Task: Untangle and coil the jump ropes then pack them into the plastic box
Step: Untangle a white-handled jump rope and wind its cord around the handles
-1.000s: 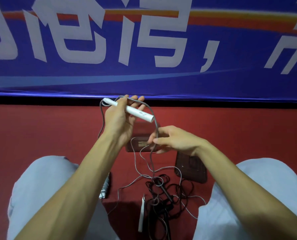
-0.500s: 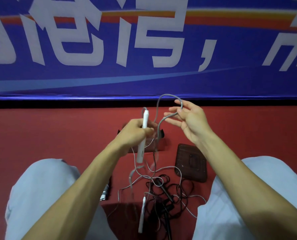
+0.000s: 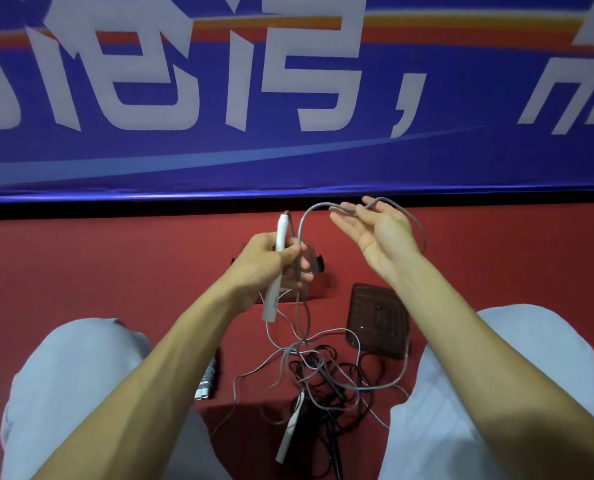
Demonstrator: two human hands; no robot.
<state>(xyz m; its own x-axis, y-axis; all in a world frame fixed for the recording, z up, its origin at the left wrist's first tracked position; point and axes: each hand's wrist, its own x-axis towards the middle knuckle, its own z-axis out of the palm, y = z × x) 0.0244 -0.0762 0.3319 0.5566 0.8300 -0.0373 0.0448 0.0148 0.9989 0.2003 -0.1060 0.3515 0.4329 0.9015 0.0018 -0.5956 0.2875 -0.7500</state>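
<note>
Grey cord (image 3: 417,233) loops over the straight, open fingers (image 3: 344,220) of the right hand (image 3: 382,239). The left hand (image 3: 267,263) grips a white handle (image 3: 281,230) upright, fingers curled round it. Just beyond those fingers sits the clear plastic box (image 3: 313,285); below both hands the other jump ropes (image 3: 323,375) lie tangled.

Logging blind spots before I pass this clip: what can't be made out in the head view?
- Plastic box: head view, largely behind the left hand and white handle; contents unreadable.
- Rope tangle: head view, grey and black strands too thin to tell which crosses over which.
- Black handle: head view, cut off by the bottom edge.
- Striped object: head view, partly behind the left forearm; unidentifiable.
</note>
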